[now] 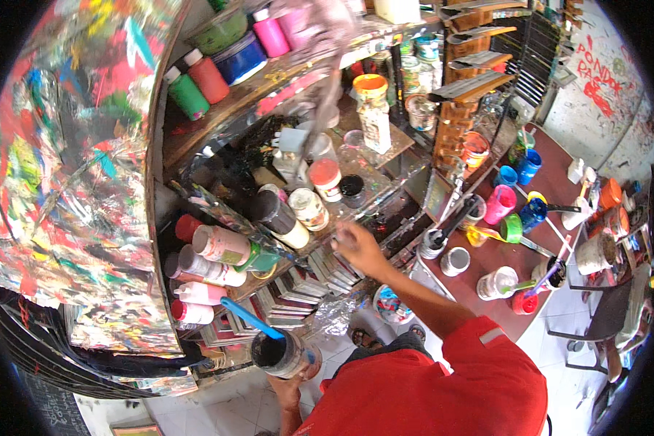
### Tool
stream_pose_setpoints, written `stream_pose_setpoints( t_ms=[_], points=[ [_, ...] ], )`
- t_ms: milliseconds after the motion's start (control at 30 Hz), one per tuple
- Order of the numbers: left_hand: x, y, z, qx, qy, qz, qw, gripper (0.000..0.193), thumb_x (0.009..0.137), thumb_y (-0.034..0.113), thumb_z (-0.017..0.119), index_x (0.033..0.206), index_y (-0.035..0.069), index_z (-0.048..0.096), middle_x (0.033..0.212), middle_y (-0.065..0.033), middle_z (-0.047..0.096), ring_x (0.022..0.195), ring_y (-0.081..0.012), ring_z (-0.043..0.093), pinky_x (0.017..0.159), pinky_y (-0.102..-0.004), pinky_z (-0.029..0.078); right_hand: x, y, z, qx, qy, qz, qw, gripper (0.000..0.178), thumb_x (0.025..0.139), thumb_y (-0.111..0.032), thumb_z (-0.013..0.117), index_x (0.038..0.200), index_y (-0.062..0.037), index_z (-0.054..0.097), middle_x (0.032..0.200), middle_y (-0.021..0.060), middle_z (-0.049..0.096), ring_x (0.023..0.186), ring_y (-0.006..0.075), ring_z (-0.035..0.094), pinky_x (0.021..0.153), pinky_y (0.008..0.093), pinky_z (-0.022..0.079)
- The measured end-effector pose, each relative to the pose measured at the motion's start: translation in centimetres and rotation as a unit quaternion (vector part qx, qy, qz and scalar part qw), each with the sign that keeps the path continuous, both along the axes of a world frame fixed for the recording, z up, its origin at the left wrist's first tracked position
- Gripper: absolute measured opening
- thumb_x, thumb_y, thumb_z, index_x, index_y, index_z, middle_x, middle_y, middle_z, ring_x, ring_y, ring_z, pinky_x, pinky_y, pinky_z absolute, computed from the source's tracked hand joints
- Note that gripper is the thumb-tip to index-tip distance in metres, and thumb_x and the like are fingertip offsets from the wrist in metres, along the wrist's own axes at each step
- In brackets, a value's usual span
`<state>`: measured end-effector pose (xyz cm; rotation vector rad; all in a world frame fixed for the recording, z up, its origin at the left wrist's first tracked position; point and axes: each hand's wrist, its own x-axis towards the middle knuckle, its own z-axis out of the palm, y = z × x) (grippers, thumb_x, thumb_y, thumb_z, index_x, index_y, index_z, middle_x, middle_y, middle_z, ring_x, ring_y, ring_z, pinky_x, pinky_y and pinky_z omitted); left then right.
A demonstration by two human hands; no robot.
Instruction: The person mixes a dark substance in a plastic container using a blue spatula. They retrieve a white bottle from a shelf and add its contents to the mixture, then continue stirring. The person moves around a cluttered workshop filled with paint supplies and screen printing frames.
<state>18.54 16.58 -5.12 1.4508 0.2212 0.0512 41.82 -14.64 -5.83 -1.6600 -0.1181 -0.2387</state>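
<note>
A large paint-splashed canvas [73, 167] fills the whole left side and serves as the landmark here. Just right of the canvas stands a wooden shelf [225, 116] loaded with paint bottles: a green bottle [187, 94] and a red bottle [207, 78] on its upper board, a pink bottle [271, 35] further right, and on the lower board a row of white-and-pink bottles [214, 254] lying on their sides, nearest the canvas edge. Well right of the canvas, beyond the shelf, a dark red counter [552, 189] carries coloured cups, among them a pink cup [500, 203] and a blue cup [529, 166].

Below the canvas's lower right corner, the left hand [287, 389] is closed around the underside of a paint-smeared pot [283, 354] with dark paint inside; a blue-handled brush [251, 318] stands in the pot, slanting up toward the canvas. The right hand [357, 245], with a red sleeve [479, 349] behind it, reaches to the lower shelf board away from the canvas, fingers loosely curled and narrow at a group of jars; whether it grips anything I cannot tell. A red-lidded jar [325, 179] stands just above it.
</note>
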Motion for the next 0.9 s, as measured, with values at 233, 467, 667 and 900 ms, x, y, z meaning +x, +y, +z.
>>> stream_pose_setpoints(
  t_ms=[233, 467, 667, 900],
  points=[
    [-0.2, -4.7, -1.0, -0.017, -0.01, -0.008, 1.0, 0.082, 0.065, -0.004, 0.084, 0.135, -0.002, 0.042, 0.125, -0.0146, 0.059, 0.107, -0.0235, 0.064, 0.092, -0.0361, 0.055, -24.1, -9.8, -9.3, -0.23, 0.124, 0.044, 0.964, 0.043, 0.084, -0.029, 0.077, 0.115, -0.0026, 0.061, 0.097, 0.011, 0.068, 0.085, 0.0258, 0.065, 0.079, 0.0361, 0.053],
    [-0.7, -12.6, 1.9, -0.049, -0.024, -0.108, 0.993, 0.066, 0.059, -0.006, 0.087, 0.118, 0.0, 0.058, 0.112, -0.0109, 0.067, 0.102, -0.0215, 0.066, 0.089, -0.0363, 0.055, -37.7, -18.9, -11.4, -0.134, 0.43, -0.062, 0.891, 0.045, 0.083, -0.033, 0.078, 0.115, -0.0037, 0.067, 0.099, 0.0112, 0.072, 0.089, 0.021, 0.067, 0.081, 0.0357, 0.053],
    [-1.5, -16.0, -0.9, 0.009, -0.035, -0.167, 0.985, 0.086, 0.055, 0.002, 0.094, 0.127, 0.003, 0.048, 0.118, -0.0103, 0.064, 0.105, -0.0222, 0.065, 0.091, -0.0385, 0.055, -34.5, -19.4, -7.1, -0.003, 0.308, -0.04, 0.951, 0.039, 0.088, -0.027, 0.075, 0.115, -0.0016, 0.065, 0.092, 0.0065, 0.067, 0.088, 0.0146, 0.063, 0.078, 0.0317, 0.052],
    [-3.9, -18.6, 1.8, -0.077, -0.032, -0.174, 0.981, 0.093, 0.055, 0.002, 0.093, 0.133, 0.004, 0.043, 0.124, -0.0116, 0.061, 0.111, -0.0227, 0.062, 0.092, -0.0422, 0.055, -17.9, -20.2, 9.8, 0.043, -0.09, -0.066, 0.993, 0.034, 0.092, -0.019, 0.072, 0.118, -0.001, 0.061, 0.101, 0.0026, 0.064, 0.095, 0.0107, 0.059, 0.085, 0.0297, 0.05]
  ],
)
